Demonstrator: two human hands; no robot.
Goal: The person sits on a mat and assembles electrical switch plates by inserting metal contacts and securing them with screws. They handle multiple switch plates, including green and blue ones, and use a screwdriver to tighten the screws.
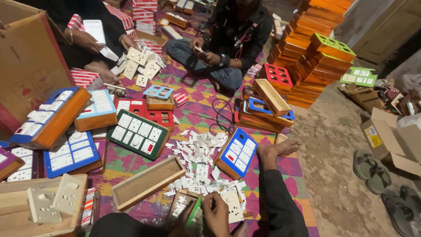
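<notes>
My right hand is at the bottom middle, between my legs, with its fingers curled on the top edge of a thin green panel. The panel stands against a small wooden box. My left hand is only a sliver beside the panel, and its grip is hidden. A white socket plate lies just right of my right hand. Several small white switch parts are scattered on the patterned mat ahead. My bare foot stretches out to the right.
An empty wooden tray lies to the left, and a blue-faced switch board ahead. Two people sit opposite: one handles a small part, the other's hand holds a white plate. Stacked orange boxes, a cardboard box and sandals lie to the right.
</notes>
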